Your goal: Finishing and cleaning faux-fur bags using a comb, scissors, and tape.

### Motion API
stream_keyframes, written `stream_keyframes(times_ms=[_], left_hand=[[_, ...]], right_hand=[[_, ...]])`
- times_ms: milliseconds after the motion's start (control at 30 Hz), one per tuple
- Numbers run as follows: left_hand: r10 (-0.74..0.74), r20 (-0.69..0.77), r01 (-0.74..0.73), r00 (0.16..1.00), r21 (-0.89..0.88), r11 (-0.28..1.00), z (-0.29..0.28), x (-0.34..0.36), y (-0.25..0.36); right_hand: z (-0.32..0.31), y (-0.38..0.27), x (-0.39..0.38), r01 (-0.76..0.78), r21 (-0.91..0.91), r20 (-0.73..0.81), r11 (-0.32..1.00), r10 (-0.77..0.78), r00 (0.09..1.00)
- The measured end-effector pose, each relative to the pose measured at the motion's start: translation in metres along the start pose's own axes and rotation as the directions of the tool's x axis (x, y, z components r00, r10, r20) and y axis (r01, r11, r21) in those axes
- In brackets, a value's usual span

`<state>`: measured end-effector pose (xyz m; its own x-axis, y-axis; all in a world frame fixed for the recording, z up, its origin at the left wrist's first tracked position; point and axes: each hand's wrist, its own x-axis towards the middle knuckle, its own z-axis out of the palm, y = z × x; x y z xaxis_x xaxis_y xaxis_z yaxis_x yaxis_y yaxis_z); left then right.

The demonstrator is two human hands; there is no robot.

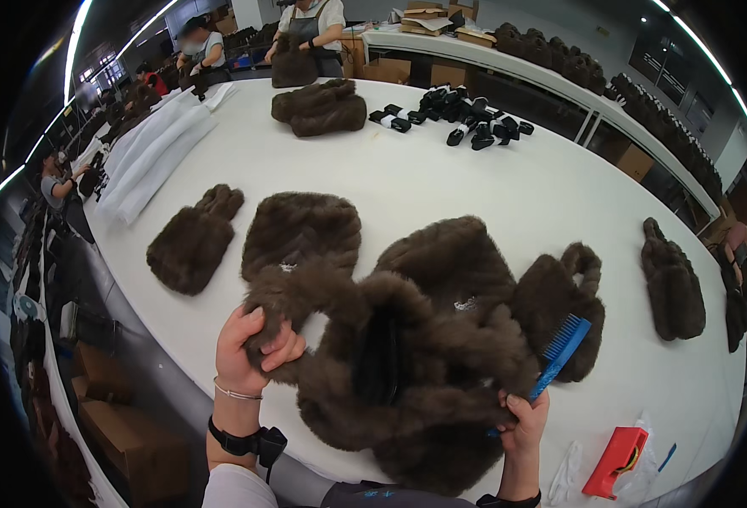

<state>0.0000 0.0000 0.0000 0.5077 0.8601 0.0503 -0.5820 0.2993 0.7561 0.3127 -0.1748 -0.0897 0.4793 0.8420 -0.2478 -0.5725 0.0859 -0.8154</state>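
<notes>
A brown fur bag point(441, 356) with a dark opening is held up over the near part of the white table point(492, 190). My left hand point(250, 347) is closed round its furry handle at the left. On the other side, my right hand point(521, 419) grips the bag's fur edge together with a blue comb point(564, 351), whose teeth point up and away from the bag. Behind it lie more brown fur bags, one at centre left point(305, 224), one at centre point(458, 254) and one at the right point(551, 296).
More fur bags rest at left point(191, 245), far right point(671, 284) and back point(318, 107). Black bundles with white bands point(475, 118) lie beyond, white sheets point(157, 148) at far left. A red tape dispenser point(614, 461) sits near right. Several people work around the table.
</notes>
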Motion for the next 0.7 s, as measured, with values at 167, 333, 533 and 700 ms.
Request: stream_keyframes(times_ms=[167,333,533,700], left_hand=[[0.034,-0.045,-0.034,0.998,0.000,0.999,0.013,0.004,-0.017],[-0.053,-0.065,0.046,0.996,-0.108,0.993,0.006,0.026,-0.030],[-0.098,-0.105,0.074,0.990,-0.212,0.974,0.002,0.041,-0.032],[0.017,0.090,-0.013,0.996,-0.050,0.999,0.033,0.044,-0.018]], right_hand=[[-0.012,-0.011,0.007,0.026,-0.065,-0.101,0.998,-0.033,0.994],[-0.031,-0.004,0.009,-0.018,-0.028,-0.162,0.999,0.014,0.987],[-0.035,0.000,0.011,-0.038,0.036,-0.196,0.999,0.044,0.980],[-0.040,-0.003,0.015,-0.031,0.203,-0.142,0.979,0.060,0.988]])
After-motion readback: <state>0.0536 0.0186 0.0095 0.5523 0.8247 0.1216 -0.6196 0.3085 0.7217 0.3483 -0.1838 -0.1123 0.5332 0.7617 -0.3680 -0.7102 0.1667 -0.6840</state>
